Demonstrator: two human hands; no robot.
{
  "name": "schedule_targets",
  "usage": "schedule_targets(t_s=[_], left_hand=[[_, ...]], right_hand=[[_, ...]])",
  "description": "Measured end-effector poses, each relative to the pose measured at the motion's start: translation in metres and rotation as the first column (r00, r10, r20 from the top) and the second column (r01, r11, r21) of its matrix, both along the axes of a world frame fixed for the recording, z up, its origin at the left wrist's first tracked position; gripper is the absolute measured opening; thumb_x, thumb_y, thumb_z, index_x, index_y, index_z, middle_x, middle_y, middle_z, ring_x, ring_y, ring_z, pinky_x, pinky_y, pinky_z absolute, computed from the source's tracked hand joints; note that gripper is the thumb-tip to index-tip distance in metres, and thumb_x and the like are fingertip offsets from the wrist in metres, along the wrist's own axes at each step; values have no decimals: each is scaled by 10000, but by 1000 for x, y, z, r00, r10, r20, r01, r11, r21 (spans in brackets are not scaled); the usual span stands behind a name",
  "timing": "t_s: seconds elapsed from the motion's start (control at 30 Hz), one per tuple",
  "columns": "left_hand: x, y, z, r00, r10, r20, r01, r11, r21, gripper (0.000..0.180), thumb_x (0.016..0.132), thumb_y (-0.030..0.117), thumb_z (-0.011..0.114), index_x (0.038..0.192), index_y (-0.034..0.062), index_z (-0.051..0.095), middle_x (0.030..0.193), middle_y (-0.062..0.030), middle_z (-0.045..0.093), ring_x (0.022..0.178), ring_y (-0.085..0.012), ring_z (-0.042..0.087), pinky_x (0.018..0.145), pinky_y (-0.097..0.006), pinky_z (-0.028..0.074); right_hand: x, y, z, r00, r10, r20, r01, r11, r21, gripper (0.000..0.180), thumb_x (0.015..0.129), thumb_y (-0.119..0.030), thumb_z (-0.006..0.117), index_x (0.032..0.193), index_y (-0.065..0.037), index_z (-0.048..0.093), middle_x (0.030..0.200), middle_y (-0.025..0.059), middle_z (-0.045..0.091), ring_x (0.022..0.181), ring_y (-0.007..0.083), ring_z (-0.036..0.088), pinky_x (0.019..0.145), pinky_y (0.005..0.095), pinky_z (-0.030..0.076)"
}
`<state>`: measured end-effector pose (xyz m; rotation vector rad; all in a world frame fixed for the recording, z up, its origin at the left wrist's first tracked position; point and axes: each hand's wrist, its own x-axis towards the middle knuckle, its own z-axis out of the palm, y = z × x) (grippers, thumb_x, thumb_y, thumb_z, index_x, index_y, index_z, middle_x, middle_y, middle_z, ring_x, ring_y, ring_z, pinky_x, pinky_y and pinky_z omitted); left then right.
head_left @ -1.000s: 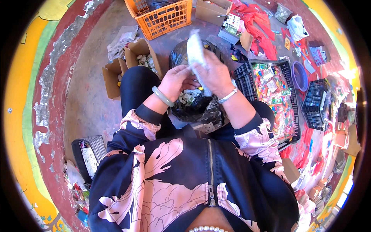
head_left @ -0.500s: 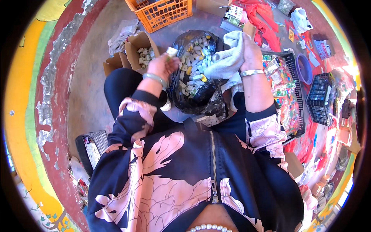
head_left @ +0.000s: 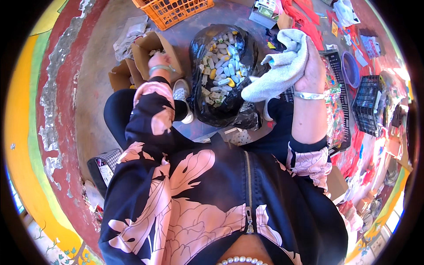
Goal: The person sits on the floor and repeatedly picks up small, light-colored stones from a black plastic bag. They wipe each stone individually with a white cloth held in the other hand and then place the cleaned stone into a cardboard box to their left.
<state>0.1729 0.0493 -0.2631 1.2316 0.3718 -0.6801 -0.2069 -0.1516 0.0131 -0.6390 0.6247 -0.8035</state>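
Observation:
My left hand reaches into a brown cardboard box at the left; its fingers are hidden and blurred, and whitish bits show beside them. My right hand is raised at the right, with a light grey knitted cloth, shaped like a glove, bunched over its fingers. Whether that cloth is partly worn or only gripped, I cannot make out. Between the hands stands an open black plastic bag, holding many small oval plastic pieces in grey, white, yellow and pale blue.
A second, smaller cardboard box stands beside the first. An orange crate is at the far side. Right of me lie a black tray of colourful packets, a purple basin and a dark crate. My shoe is left of the bag.
My left hand has moved left from beside the bag into the cardboard box; the small whitish piece it held no longer shows. My right hand has shifted right with the cloth.

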Motion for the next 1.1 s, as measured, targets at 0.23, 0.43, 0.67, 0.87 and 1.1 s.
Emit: schedule_targets(t_s=[0.23, 0.43, 0.67, 0.87, 1.1], left_hand=[[-164, -64, -31, 147, -975, 170, 523, 222, 823, 299, 763, 299, 556, 850, 23, 634, 890, -217, 598, 877, -344, 576, 779, -387, 453], [-201, -69, -67, -229, -966, 117, 357, 29, 934, 473, 739, 301, 614, 1136, 64, 511, 1146, -164, 507, 1084, -332, 456, 926, -381, 362], [-195, -89, -72, -318, -927, -201, 297, -298, 907, 539, 742, 304, 625, 1208, 93, 453, 1229, -187, 405, 1167, -360, 353, 974, -387, 321], [-214, -93, -91, -189, -966, -175, 344, -232, 910, 494, 756, 346, 608, 1164, 100, 477, 1183, -219, 431, 1098, -386, 414, 910, -397, 378], [-216, -109, -81, -118, -970, -213, 589, -241, 772, 392, 756, 311, 628, 1058, 79, 533, 1054, -142, 533, 962, -303, 529, 777, -392, 462]], right_hand=[[-10, 4, 3, 996, -69, -48, 70, 997, 22, 278, 900, -228, 436, 1015, -5, 556, 879, 108, 611, 717, 201, 592, 630, 325, 511], [-19, -2, 1, 983, 53, 178, -72, 992, 101, 296, 908, -205, 418, 1110, -13, 516, 1046, 128, 595, 931, 237, 588, 795, 366, 496], [-25, -3, 2, 994, -92, 53, 76, 966, 248, 352, 914, -252, 396, 1127, 10, 495, 1065, 140, 578, 967, 255, 565, 852, 391, 452], [-31, -7, -5, 992, -98, -74, 115, 954, 278, 388, 920, -250, 370, 1198, 11, 441, 1148, 173, 531, 1047, 278, 531, 894, 410, 439], [-29, -1, -5, 998, -40, 57, 24, 967, 253, 332, 909, -221, 414, 1137, 10, 486, 1082, 149, 564, 981, 251, 555, 852, 380, 453]])
